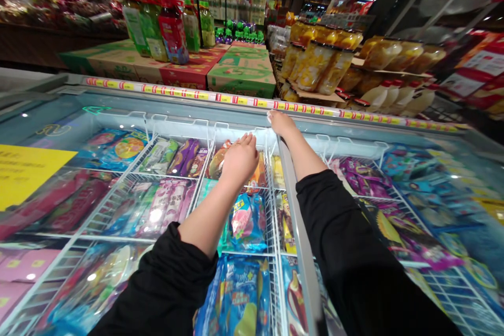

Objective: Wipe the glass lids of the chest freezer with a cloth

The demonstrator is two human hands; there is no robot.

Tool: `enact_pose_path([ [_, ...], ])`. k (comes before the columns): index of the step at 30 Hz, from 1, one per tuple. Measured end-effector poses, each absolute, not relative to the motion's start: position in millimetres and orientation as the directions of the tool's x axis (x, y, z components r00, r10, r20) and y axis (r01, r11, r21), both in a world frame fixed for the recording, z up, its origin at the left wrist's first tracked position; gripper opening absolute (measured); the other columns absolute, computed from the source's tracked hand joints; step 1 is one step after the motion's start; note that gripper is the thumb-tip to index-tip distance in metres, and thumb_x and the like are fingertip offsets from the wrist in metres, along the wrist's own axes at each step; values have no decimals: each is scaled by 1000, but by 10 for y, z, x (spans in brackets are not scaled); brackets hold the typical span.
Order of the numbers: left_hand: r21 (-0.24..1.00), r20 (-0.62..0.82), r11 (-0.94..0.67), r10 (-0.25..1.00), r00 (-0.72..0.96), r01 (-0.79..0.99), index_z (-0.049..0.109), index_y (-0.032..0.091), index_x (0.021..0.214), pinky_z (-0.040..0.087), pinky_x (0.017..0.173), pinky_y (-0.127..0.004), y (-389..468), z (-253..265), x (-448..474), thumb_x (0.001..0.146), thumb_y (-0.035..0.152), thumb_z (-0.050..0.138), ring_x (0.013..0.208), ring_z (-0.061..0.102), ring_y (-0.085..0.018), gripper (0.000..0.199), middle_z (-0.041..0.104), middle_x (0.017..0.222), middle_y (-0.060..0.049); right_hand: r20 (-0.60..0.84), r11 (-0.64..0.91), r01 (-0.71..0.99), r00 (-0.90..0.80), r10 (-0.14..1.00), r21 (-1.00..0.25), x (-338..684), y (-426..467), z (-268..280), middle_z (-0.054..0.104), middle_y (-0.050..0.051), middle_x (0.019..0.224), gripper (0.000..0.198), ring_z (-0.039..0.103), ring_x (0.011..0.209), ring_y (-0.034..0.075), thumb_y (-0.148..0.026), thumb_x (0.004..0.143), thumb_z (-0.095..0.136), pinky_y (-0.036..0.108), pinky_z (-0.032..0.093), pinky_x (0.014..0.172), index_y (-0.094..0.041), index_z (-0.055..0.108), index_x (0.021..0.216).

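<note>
Both arms reach forward over a chest freezer in a shop. My left hand point(240, 158) is open, its fingers stretched out and close together. It is above the middle baskets, over packs in brown and orange wrappers point(256, 176); I cannot tell whether it touches the glass. Farther forward, my right hand point(282, 124) is closed at the freezer's back edge, beside the far end of the grey lid frame point(296, 210). A small white thing point(270, 115), like a crumpled tissue or cloth, shows at its fingertips. The rest of that thing is hidden.
White wire baskets point(271, 220) hold wrapped ice creams, including a blue pack point(242, 294). A price-label strip point(236, 100) runs along the back rim. Beyond stand cartons point(242, 71), bottles point(173, 29) and fruit jars point(318, 63). A yellow sign point(31, 173) is at left.
</note>
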State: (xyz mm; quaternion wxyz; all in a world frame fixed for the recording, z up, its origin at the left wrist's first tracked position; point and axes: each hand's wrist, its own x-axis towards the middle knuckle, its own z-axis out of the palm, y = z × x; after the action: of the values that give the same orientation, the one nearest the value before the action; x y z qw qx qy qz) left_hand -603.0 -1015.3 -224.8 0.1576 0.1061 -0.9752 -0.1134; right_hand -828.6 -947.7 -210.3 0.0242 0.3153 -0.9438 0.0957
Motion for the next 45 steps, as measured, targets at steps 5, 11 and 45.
enact_pose_path([
  [5,236,298,957,-238,-924,-170,57,7,148,41,126,-39,-10145,-2261,-6028,103,14,47,151,51,-25,47,55,160,-15,147,703,-694,-720,-679,-155,-8174,-9283,-2200,56,16,160,48,56,146,32,-20,108,40,46,43,122,-15,59,152],
  [11,218,282,959,-239,-929,-180,56,8,150,39,128,-37,-10150,-2254,-6032,104,14,47,153,49,-24,47,54,162,-14,183,649,-701,-708,-682,-296,-8492,-9376,-2251,51,14,164,50,44,155,24,-20,108,40,37,31,130,-10,56,154],
  [45,263,266,948,-251,-931,-180,59,8,146,39,128,-38,-10124,-2200,-6012,105,14,47,152,50,-24,43,54,161,-17,177,584,-757,-643,-745,-292,-8451,-9667,-2276,55,5,160,46,52,150,27,-19,106,49,43,37,128,-23,65,148],
])
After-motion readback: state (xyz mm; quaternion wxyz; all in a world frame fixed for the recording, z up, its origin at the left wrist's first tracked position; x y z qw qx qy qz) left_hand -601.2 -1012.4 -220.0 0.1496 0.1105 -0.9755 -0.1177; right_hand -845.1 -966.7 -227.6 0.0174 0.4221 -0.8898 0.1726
